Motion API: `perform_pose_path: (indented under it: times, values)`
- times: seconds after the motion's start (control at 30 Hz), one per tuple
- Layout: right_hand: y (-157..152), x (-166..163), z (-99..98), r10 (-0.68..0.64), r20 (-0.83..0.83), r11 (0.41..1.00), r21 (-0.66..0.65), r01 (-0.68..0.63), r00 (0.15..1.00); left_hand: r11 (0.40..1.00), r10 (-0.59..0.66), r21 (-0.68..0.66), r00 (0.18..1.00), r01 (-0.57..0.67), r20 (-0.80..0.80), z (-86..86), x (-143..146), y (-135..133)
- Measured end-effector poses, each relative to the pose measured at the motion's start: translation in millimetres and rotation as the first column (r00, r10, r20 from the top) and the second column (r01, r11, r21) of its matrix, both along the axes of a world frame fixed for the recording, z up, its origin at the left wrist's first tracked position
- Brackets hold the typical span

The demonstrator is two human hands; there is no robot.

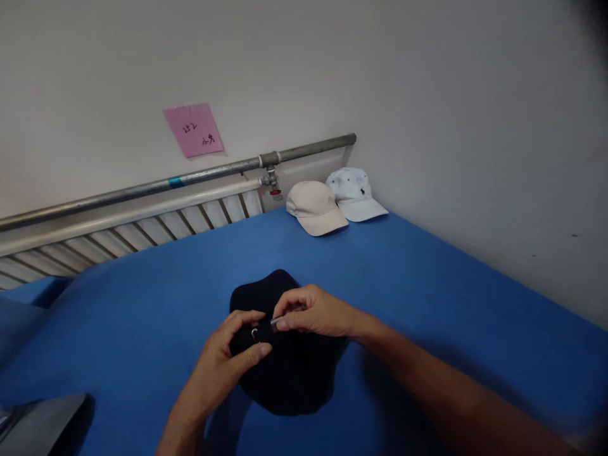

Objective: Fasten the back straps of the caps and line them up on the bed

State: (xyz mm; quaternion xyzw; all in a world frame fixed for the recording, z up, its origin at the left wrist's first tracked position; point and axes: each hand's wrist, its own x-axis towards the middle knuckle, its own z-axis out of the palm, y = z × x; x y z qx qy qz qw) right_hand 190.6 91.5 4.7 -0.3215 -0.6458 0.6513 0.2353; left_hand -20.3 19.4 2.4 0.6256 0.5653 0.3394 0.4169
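Note:
A dark cap [294, 380] rests on the blue surface in front of me, its strap side turned up between my hands. My left hand [228, 348] grips the cap's left side, thumb in front and fingers behind, beside a small metal ring on the strap. With thumb and fingers, my right hand [308, 310] pinches the strap's metal buckle [275, 323]. The far part of the cap shows behind both hands; its inside is too dark to make out.
Against the wall stand a beige cap [316, 206] and a pale blue cap [356, 193] on the blue table [166, 304]. A radiator [142, 231] and a metal pipe [213, 171] run behind. A pink note [194, 130] hangs above. A grey object [47, 421] lies lower left.

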Motion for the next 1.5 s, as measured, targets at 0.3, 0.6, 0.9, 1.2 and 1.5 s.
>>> perform_pose_path:
  times: [0.3, 0.6, 0.9, 1.2, 1.5]
  values:
    - [-6, -3, 2.0, 0.000, -0.017, 1.000, 0.008, 0.001, 1.000, 0.993, -0.001, 0.113, 0.994, 0.014, -0.110, 4.0, 5, -2]
    - [0, 13, 8.4, 0.087, 0.013, 0.996, -0.017, -0.087, 0.996, 0.997, -0.055, -0.056, 0.996, 0.051, -0.068, -2.3, -7, -5]
    - [-14, 6, 16.6, 0.153, -0.064, 0.986, -0.051, -0.156, 0.986, 0.989, -0.100, 0.088, 0.983, 0.115, -0.156, 11.4, -12, -13]
    - [-9, 15, 14.2, 0.206, -0.103, 0.978, 0.033, -0.204, 0.973, 0.976, -0.215, -0.030, 0.975, 0.217, 0.060, 12.3, -24, -15]
    - [-16, 11, 16.3, 0.285, -0.172, 0.955, -0.034, -0.295, 0.943, 0.917, -0.364, -0.160, 0.931, 0.366, 0.043, 14.4, -23, -14]
